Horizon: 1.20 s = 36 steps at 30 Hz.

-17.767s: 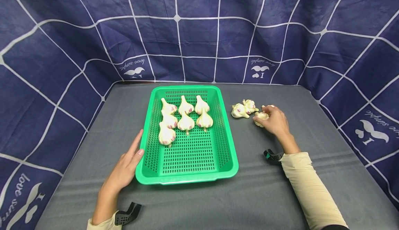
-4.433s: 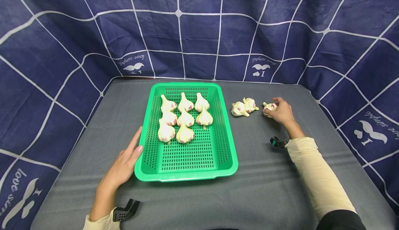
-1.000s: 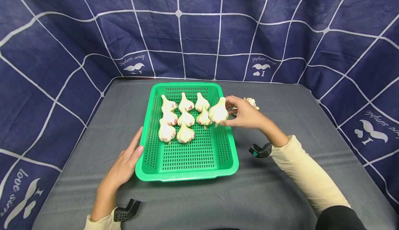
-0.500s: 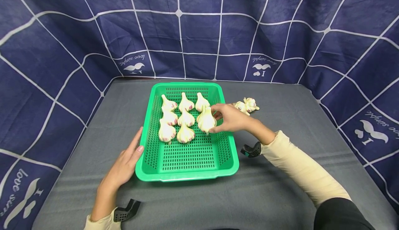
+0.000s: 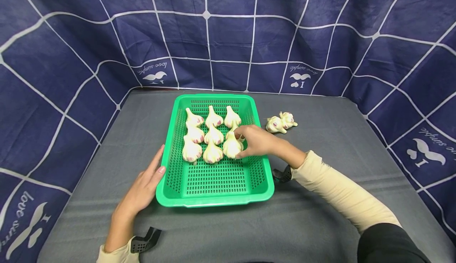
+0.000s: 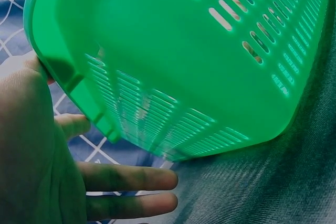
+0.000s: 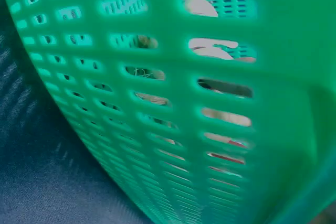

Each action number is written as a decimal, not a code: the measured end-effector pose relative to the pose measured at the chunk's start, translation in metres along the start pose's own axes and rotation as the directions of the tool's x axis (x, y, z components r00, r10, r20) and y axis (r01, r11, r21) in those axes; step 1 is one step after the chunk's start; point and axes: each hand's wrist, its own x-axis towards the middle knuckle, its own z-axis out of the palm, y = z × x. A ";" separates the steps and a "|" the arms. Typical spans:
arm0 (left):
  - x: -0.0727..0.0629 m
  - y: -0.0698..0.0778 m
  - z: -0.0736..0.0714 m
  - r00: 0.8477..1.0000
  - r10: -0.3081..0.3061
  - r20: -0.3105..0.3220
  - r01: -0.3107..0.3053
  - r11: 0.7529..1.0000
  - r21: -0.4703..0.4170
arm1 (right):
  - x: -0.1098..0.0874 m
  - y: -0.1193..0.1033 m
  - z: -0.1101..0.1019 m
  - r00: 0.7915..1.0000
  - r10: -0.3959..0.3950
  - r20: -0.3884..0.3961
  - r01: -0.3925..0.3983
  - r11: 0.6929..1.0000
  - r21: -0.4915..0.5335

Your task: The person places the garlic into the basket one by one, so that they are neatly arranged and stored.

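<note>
A green perforated basket (image 5: 213, 202) holds several garlic bulbs (image 5: 213, 135) set in rows, stems pointing to the back. Reaching over its right side, my right hand (image 5: 259, 140) pinches a garlic bulb (image 5: 232, 148) between thumb and fingers, at the front of the right-hand row. That bulb partly covers the one behind it. My left hand (image 5: 140, 187) rests against the basket's left rim with its fingers extended; the left wrist view shows the fingers (image 6: 136, 178) straight beside the basket wall. In the right wrist view the basket wall (image 7: 173, 61) hides my right hand.
Two garlic bulbs (image 5: 281, 122) lie touching on the grey cloth (image 5: 320, 116) right of the basket. A dark blue curtain (image 5: 228, 37) with white lines encloses the back and sides.
My right hand took a bulb from the cloth at right, carried it left and lowered it into the basket's right-hand row. Earlier, another bulb joined the middle row. My left hand stayed put.
</note>
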 end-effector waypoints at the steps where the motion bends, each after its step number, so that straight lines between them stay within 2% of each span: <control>1: 0.000 0.000 0.000 1.000 0.001 -0.002 -0.001 1.000 0.003 | 0.000 -0.001 0.001 1.000 0.013 0.010 -0.013 1.000 -0.014; 5: -0.001 -0.001 0.000 1.000 0.007 -0.008 -0.007 1.000 0.014 | 0.001 -0.005 0.003 0.996 0.074 0.051 -0.069 0.994 -0.088; 8: -0.001 0.000 0.000 1.000 0.006 -0.007 -0.006 1.000 0.017 | 0.001 -0.008 0.005 0.991 0.108 0.083 -0.092 0.979 -0.183; 11: 0.000 0.000 0.000 1.000 0.000 0.000 0.000 1.000 0.002 | 0.001 -0.008 0.008 0.988 0.114 0.099 -0.086 0.963 -0.254; 15: 0.001 0.001 0.000 1.000 -0.003 0.010 0.003 1.000 -0.017 | 0.000 -0.008 0.011 0.991 0.104 0.089 -0.073 0.953 -0.294; 29: 0.000 -0.001 0.000 1.000 0.000 0.007 0.000 1.000 -0.021 | -0.001 -0.007 0.009 0.998 0.053 0.038 -0.043 0.974 -0.221; 36: 0.001 0.000 -0.001 1.000 0.000 0.007 0.000 1.000 -0.014 | -0.005 -0.006 0.007 0.999 0.032 0.028 -0.028 0.989 -0.143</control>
